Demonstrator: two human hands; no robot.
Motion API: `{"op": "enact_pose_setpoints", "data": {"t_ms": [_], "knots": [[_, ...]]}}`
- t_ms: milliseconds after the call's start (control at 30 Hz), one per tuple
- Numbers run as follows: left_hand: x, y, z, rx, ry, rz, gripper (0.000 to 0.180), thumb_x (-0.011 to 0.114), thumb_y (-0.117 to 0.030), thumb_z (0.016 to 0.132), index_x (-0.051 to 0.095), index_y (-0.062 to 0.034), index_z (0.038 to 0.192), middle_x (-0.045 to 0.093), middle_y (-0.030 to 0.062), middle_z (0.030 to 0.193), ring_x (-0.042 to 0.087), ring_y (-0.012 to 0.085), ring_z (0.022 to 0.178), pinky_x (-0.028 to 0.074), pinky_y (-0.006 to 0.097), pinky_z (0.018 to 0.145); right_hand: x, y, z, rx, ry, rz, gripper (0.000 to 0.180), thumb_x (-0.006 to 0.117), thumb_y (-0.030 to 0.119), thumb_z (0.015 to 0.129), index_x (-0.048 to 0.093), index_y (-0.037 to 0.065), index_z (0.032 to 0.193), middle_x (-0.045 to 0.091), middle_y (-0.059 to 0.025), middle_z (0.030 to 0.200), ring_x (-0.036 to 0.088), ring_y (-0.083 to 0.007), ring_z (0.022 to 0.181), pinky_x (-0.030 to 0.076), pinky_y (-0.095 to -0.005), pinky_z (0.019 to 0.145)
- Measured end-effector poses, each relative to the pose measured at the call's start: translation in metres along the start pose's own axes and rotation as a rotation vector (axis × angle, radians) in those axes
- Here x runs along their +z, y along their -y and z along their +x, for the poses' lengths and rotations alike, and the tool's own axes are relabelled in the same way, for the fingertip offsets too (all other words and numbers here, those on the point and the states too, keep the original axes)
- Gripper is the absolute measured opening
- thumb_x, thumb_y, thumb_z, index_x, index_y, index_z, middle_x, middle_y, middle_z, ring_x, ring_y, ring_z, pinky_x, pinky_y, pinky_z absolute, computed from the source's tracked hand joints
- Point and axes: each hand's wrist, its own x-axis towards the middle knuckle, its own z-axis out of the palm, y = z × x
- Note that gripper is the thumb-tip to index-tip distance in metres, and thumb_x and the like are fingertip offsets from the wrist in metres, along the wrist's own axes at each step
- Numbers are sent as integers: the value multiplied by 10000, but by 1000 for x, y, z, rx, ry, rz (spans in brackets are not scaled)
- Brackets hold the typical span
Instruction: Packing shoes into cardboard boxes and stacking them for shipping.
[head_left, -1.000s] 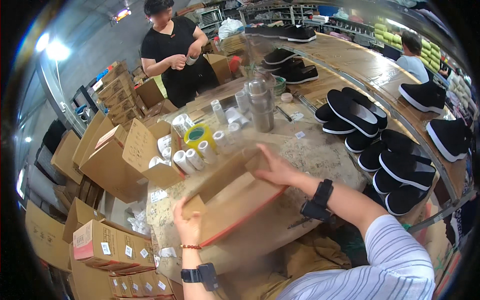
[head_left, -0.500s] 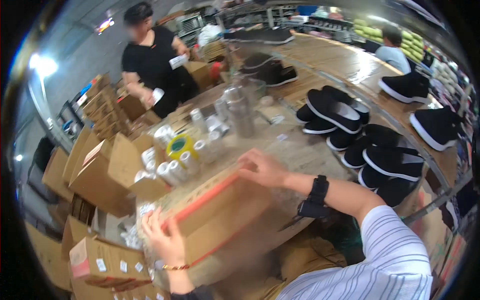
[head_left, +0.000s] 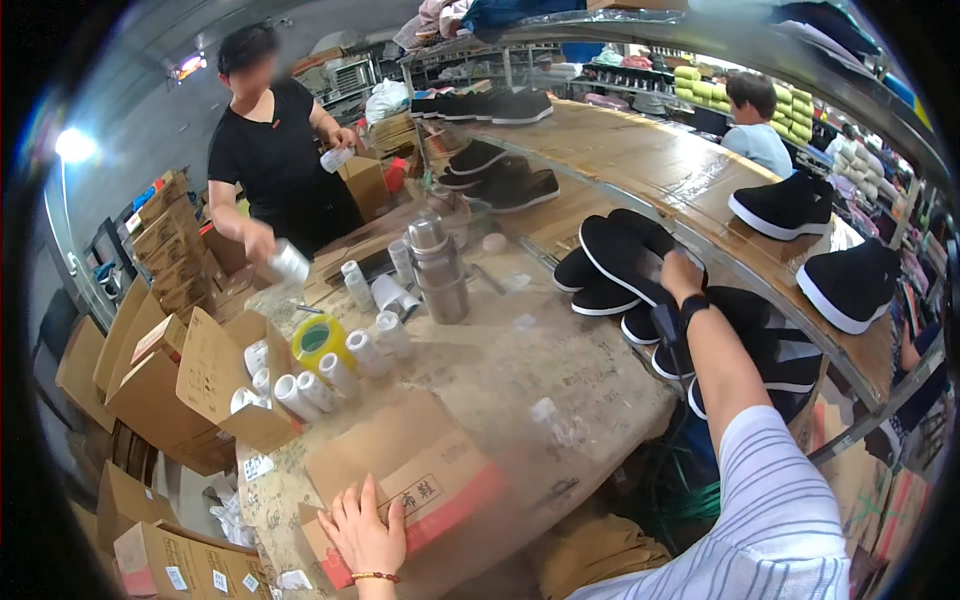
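Note:
A brown cardboard shoe box (head_left: 405, 470) with a red band lies on the worktable (head_left: 590, 400) close in front of me. My left hand (head_left: 365, 530) rests on its near left part, fingers spread and lying flat. Farther right, my right hand (head_left: 682, 275) is closed at the opening of a black slip-on shoe (head_left: 625, 258) with a white-edged sole. That shoe lies on top of a pile of similar shoes (head_left: 780, 355). My right fingertips are partly hidden inside the shoe.
White label rolls (head_left: 338, 373), a yellow tape roll (head_left: 318, 340) and a steel flask (head_left: 437, 275) stand on the table. Open cartons (head_left: 170, 385) crowd the left. A co-worker (head_left: 275, 150) holds white rolls across the table. A metal-edged shelf (head_left: 660, 130) carries more shoes.
My right hand has left the box and moved right to the shoes. The box has turned, so its open inside no longer shows. My left hand now lies flat on it.

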Motion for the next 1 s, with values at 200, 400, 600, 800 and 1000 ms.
{"op": "enact_pose_setpoints", "data": {"t_ms": [200, 400, 600, 800, 1000], "knots": [[-2, -5, 1, 9, -10, -24, 539, 591, -374, 804, 498, -140, 1280, 514, 105, 1190, 397, 285, 1198, 156, 562, 1076, -21, -5, -16, -218, -354, 37, 233, 451, 97, 837, 676, 98, 896, 658, -108, 904, 638, -313, 863, 497, -431, 751], [-3, 10, -2, 47, -142, -94, 431, 596, -188, 802, 566, -179, 1231, 539, 68, 994, 458, 260, 1031, 222, 512, 1022, -76, 49, -74, -809, -386, 389, 249, 509, -2, 738, 672, 102, 896, 630, -114, 834, 600, -332, 830, 492, -400, 717], [-5, -7, -26, 84, -564, -64, 344, 642, -75, 741, 698, -237, 1039, 506, 14, 807, 487, 197, 829, 285, 377, 855, -70, 88, -174, -628, 524, 1789, 366, 556, -72, 806, 555, -34, 1170, 621, -58, 1137, 572, -141, 986, 461, -282, 858], [3, -29, -33, 200, -405, -490, 297, 662, -187, 784, 667, -61, 1053, 602, 68, 936, 540, 230, 883, 358, 391, 833, -51, 136, -271, -745, 906, 1784, 423, 561, 38, 871, 454, 8, 1279, 548, -113, 1239, 572, -188, 1028, 463, -313, 886], [-52, -56, -29, -170, -277, -1493, 626, 632, -274, 878, 349, 89, 1302, 541, 95, 1112, 513, 164, 963, 425, 286, 864, -66, 159, -313, -774, 1157, 1904, 411, 568, 97, 886, 454, 23, 1273, 549, -131, 1229, 579, -210, 1026, 467, -324, 893]]}}
